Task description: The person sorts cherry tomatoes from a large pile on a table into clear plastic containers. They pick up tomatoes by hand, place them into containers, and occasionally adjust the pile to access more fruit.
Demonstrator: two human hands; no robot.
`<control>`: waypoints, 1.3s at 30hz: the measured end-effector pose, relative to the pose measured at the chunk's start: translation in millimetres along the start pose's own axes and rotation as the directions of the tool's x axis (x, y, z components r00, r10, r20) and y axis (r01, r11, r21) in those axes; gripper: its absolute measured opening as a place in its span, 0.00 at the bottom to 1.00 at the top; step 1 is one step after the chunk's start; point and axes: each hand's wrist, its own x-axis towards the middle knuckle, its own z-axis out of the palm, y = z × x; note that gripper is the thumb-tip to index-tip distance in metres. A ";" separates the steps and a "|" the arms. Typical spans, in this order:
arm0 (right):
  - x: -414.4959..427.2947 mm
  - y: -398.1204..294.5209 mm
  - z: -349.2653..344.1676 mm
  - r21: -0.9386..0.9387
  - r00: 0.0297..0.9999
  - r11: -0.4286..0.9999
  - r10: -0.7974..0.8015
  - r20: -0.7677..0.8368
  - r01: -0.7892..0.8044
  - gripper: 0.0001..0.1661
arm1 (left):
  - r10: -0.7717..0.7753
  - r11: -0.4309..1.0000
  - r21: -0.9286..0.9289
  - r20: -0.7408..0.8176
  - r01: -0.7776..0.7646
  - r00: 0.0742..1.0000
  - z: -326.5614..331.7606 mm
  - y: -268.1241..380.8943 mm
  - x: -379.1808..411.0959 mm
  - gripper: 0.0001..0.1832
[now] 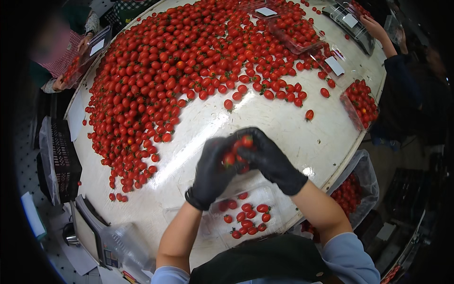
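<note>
Both of my hands wear black gloves and meet above the white table (pixel 276 124). Between them is a small cluster of red cherry tomatoes (pixel 230 158), some with green stem tops. My left hand (pixel 212 170) cups the cluster from the left, while my right hand (pixel 267 158) closes around it from above and the right. Blur and the gloves hide part of the cluster. Below my hands, close to my body, a clear plastic clamshell box (pixel 275 209) lies open with several cherry tomatoes (pixel 247 223) loose on its bottom.
A large heap of cherry tomatoes (pixel 159 71) spreads across the far and left table. Filled clear boxes (pixel 360 104) stand at the right. Co-workers' hands (pixel 376 28) are at a scale (pixel 349 21) and at a box at the left. A digital scale (pixel 87 230) and stacked empty clamshells (pixel 129 245) sit lower left.
</note>
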 end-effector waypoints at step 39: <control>-236.4 -58.7 -97.9 -0.987 0.970 0.111 0.226 -0.091 -0.119 0.22 | -0.126 0.986 0.103 -0.062 0.132 0.990 -32.8 -54.7 -1.6 0.12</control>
